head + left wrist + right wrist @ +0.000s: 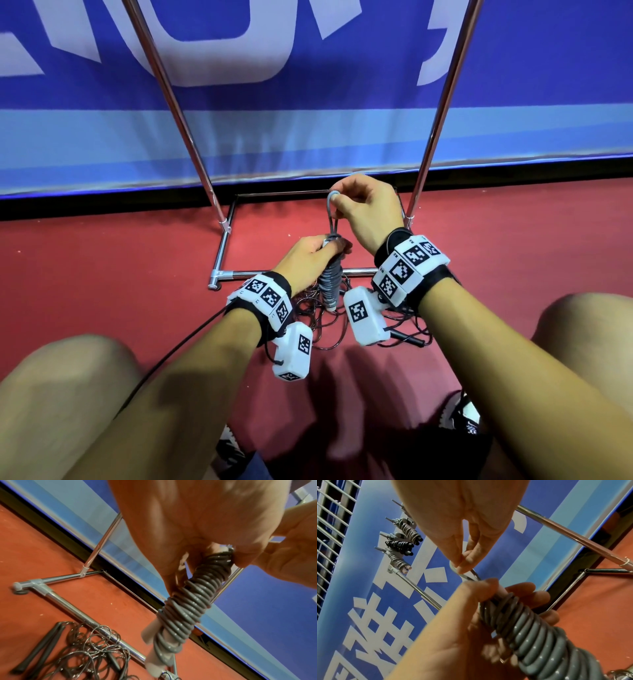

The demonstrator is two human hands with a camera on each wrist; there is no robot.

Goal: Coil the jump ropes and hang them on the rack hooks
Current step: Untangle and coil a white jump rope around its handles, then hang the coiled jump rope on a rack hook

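Already three wound rope bundles (402,539) hang on rack hooks, upper left of right-wrist frame. Left hand (308,260) grips the grey plastic jump rope coiled round its pale handles (330,277), frame centre; right hand (363,209) pinches its top loop (333,209). Tangled thin black ropes (89,653) lie uncoiled on red floor (120,274).

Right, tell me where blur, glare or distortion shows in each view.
Head view: wide-angle bending of the rack poles. Left wrist view: motion blur on the left hand, glints on the grey coiled rope. Right wrist view: the right hand is soft, hung ropes sharper.
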